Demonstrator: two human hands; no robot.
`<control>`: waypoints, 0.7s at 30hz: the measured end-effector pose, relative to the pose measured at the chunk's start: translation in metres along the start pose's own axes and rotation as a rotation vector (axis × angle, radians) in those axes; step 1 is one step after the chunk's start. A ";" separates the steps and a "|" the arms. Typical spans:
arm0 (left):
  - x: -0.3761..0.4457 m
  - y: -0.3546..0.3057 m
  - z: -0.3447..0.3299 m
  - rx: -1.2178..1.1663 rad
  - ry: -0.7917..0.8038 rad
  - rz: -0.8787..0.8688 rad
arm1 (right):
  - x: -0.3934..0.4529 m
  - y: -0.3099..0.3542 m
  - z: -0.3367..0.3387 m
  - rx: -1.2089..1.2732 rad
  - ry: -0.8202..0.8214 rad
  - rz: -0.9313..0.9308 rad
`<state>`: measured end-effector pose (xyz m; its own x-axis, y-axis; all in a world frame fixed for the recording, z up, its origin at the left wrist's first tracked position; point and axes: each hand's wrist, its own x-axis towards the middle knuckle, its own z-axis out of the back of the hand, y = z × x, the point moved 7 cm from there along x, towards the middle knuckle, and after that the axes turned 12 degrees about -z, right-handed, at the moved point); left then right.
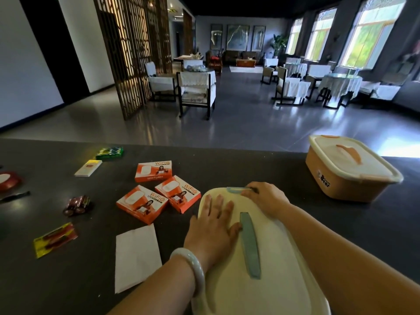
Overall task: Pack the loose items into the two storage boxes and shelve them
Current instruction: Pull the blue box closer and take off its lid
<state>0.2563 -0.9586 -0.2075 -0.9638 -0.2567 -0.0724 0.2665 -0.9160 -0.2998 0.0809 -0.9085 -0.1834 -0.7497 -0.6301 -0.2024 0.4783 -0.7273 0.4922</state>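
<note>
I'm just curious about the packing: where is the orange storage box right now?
In the head view, the orange storage box sits lidded at the table's far right, beyond the right hand and apart from it.

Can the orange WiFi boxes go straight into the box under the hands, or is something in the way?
Its cream lid is on, blocking the way in. The left hand lies flat on it; the right hand is at the blue-green clip on the far edge. The three WiFi boxes sit left, unpacked.

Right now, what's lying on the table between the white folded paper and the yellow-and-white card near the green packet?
Head view: three orange WiFi boxes lie between the white folded paper and the yellow-and-white card, slightly right of that line.
</note>
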 end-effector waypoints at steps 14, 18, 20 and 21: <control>0.004 0.002 -0.003 0.011 -0.006 0.004 | 0.013 -0.003 -0.002 0.000 0.054 0.018; 0.003 0.001 -0.003 0.016 0.014 0.005 | 0.016 -0.003 -0.006 -0.002 0.060 0.006; 0.003 0.001 -0.004 0.017 0.022 0.002 | 0.015 -0.005 -0.004 0.014 0.008 -0.043; 0.003 0.000 -0.004 0.017 0.026 -0.001 | 0.014 -0.006 -0.003 0.018 -0.012 -0.070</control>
<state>0.2534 -0.9580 -0.2114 -0.9639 -0.2481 -0.0969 0.2657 -0.9214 -0.2837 0.0690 -0.9136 -0.1922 -0.7865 -0.5743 -0.2270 0.4159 -0.7644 0.4927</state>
